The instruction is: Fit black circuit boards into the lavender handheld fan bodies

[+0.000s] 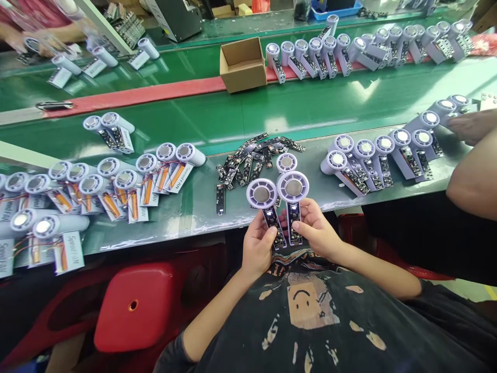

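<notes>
My left hand (259,247) is closed around the handle of one lavender handheld fan (261,194), its thumb on the black circuit board (275,228) set in the handle. In my right hand (316,230) is a second lavender fan (293,187), gripped by its handle with the thumb against its board. Both fans are held upright side by side at the bench edge, round heads up and nearly touching. Just behind them a third fan head (286,162) shows, its lower part hidden. A pile of loose circuit boards (246,161) lies beyond my hands.
Fans with orange batteries and red wires (132,181) crowd the bench at left. More fans with boards (365,149) stand at right, near another person's arm (476,166). A cardboard box (243,67) and a fan row stand across the belt. A red stool (134,305) is below.
</notes>
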